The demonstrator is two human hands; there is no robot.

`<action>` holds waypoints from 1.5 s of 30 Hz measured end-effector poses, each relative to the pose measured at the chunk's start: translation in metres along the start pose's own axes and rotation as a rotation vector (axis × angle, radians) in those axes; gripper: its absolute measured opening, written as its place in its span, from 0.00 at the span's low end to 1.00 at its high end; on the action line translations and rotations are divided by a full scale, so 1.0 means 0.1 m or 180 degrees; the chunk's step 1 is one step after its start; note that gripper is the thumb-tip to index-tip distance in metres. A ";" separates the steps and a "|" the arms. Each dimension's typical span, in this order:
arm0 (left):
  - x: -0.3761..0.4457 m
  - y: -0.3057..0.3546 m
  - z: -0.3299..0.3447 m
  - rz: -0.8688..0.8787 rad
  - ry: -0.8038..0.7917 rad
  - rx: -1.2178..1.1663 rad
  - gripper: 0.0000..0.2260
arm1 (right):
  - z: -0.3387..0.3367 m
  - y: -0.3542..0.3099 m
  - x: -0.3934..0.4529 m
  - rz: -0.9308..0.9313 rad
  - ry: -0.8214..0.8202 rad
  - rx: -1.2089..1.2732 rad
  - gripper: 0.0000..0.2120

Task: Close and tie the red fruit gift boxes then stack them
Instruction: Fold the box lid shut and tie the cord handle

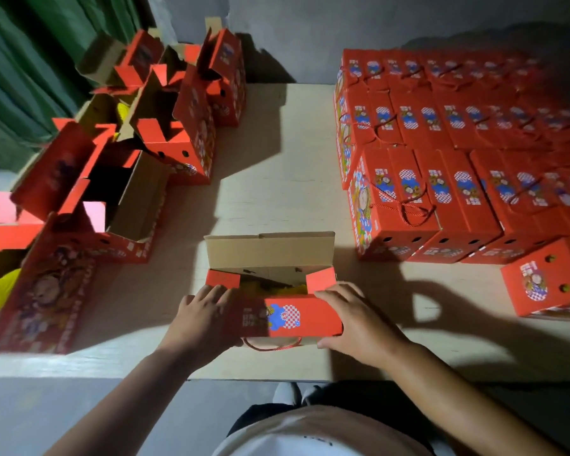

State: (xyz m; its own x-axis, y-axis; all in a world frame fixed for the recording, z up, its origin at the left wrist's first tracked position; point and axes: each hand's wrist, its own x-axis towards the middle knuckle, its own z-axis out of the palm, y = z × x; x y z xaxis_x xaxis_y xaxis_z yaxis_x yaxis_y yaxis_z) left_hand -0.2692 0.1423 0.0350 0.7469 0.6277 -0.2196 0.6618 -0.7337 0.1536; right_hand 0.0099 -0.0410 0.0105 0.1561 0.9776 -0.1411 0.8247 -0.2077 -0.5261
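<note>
At the near edge of the counter (pixel 277 153), centre: one red gift box (pixel 288 315), open, far flap raised, being folded shut. Left hand (pixel 204 319) and right hand (pixel 356 324) are being pressed flat against its near flap, nothing gripped. Tied boxes (pixel 441 179) are being kept far right; open boxes (pixel 119 179) far left. Risk: the red side tabs being trapped crooked, the yellow fruit inside being crushed.

A bare strip of table (pixel 277 166) runs straight back from the open box (pixel 270 284) to the grey wall (pixel 293 34), wide enough for a hand. On the left, a jumble of unclosed boxes (pixel 119 179) with flaps sticking up crowds its edge. On the right, the block of tied boxes (pixel 458 153) walls it off, and one separate box (pixel 547 278) sits near the right edge.
</note>
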 end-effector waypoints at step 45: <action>1.25 1.46 0.23 -0.1390 -0.1035 -0.2527 0.05 | 0.57 0.33 -0.31 -0.0055 0.0816 0.0340 0.31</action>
State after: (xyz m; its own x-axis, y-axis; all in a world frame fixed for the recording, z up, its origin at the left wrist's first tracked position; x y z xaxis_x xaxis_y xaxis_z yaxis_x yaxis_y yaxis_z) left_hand -0.0809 0.1081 0.0073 0.4488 0.6134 -0.6499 0.8172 0.0125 0.5762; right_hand 0.0012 -0.0805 -0.0499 0.2862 0.9550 0.0782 0.7685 -0.1801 -0.6140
